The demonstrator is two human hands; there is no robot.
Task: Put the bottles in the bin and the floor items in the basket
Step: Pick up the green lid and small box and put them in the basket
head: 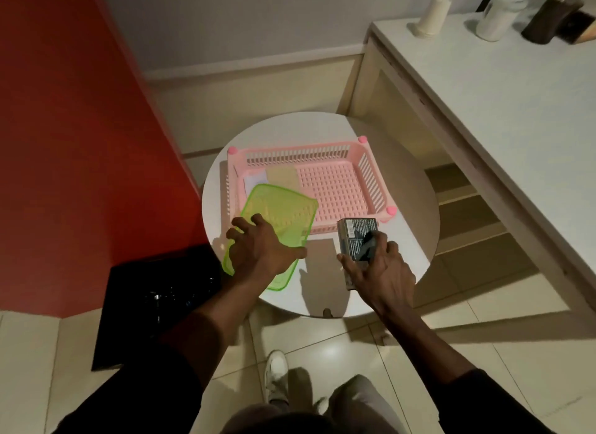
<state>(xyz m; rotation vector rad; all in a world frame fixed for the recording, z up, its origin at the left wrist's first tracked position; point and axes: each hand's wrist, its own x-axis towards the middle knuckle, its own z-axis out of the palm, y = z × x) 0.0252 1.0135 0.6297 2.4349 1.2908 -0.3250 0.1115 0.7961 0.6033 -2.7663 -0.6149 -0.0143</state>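
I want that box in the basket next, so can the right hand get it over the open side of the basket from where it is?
Probably yes: the right hand holds the box beside the basket, whose right half looks bare.

The basket (335,188) is matt pink perforated plastic; the lid (283,214) translucent green plastic. The round desk (409,207) looks smooth white, the floor (338,349) glossy tile.
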